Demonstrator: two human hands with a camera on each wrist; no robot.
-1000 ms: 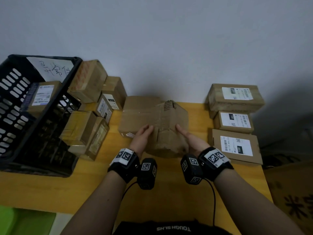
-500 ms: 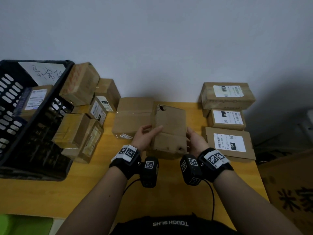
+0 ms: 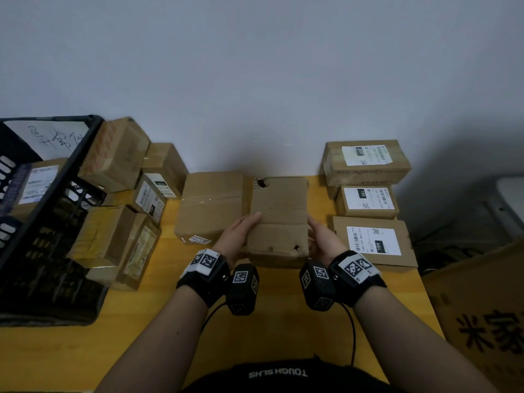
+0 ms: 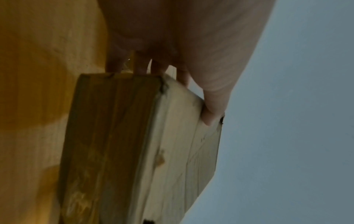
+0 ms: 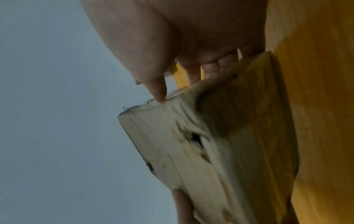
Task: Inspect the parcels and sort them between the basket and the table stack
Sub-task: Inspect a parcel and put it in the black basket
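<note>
A plain brown cardboard parcel (image 3: 279, 219) with torn holes at two corners is held above the yellow table (image 3: 158, 316) between both hands. My left hand (image 3: 241, 232) grips its left side, thumb on top and fingers beneath. My right hand (image 3: 319, 239) grips its right side the same way. The left wrist view shows the parcel (image 4: 149, 151) with the thumb (image 4: 212, 112) on its edge. In the right wrist view the parcel (image 5: 210, 148) has a torn hole in its face. A black basket (image 3: 42, 236) at left holds a labelled parcel (image 3: 34, 182). Three labelled parcels (image 3: 368, 199) are stacked at right.
A larger brown box (image 3: 211, 207) lies just left of the held parcel. Several more boxes (image 3: 122, 202) are piled beside the basket. A grey wall stands behind the table. A big carton (image 3: 487, 321) stands off the table's right edge.
Both hands have turned the parcel from a tilted pose to flat, its broad face now up, and shifted it slightly right. My left thumb now lies on the top face.
</note>
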